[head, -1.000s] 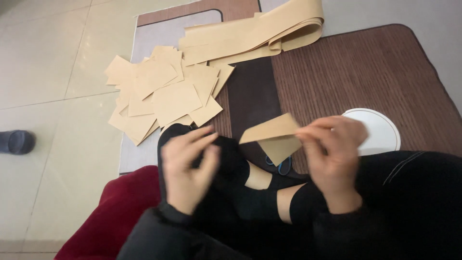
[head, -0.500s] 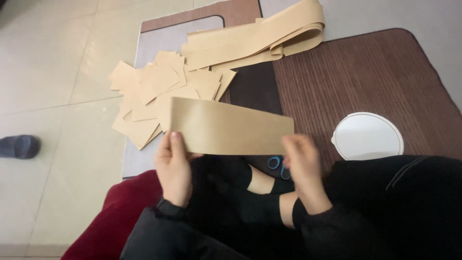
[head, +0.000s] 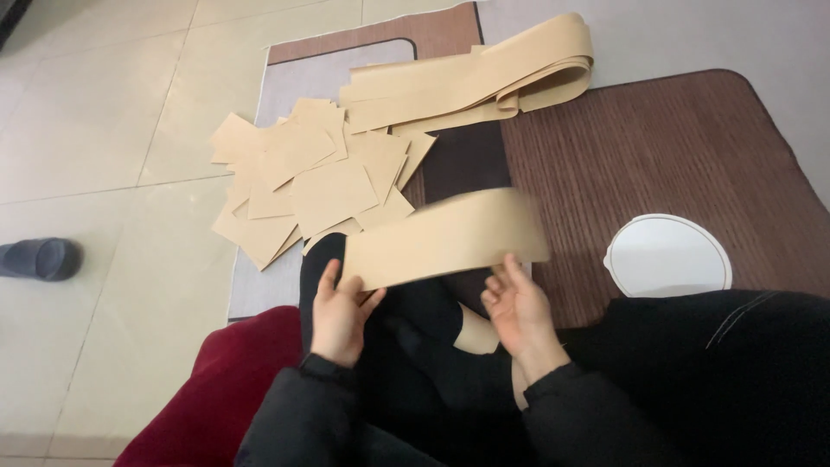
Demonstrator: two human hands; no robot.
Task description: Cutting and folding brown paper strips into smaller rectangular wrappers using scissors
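Note:
I hold a long tan paper strip (head: pixel 445 238) flat in front of me, above my crossed legs in black trousers. My left hand (head: pixel 339 313) pinches its lower left edge. My right hand (head: pixel 517 310) touches its lower right edge with fingers spread; the strip's right end is blurred. Beyond it lies a heap of several cut tan paper squares (head: pixel 313 177) on the mat. A folded stack of long tan strips (head: pixel 471 79) rests farther back.
A brown striped mat (head: pixel 666 160) covers the floor to the right, with a round white lid (head: pixel 667 257) on it. A red cushion (head: pixel 225 380) lies under my left side. A dark slipper (head: pixel 39 258) sits on the tiled floor at far left.
A second ago my right hand held a small folded piece. It was unfolded into a long strip held by both hands, which has now swung slightly right and up.

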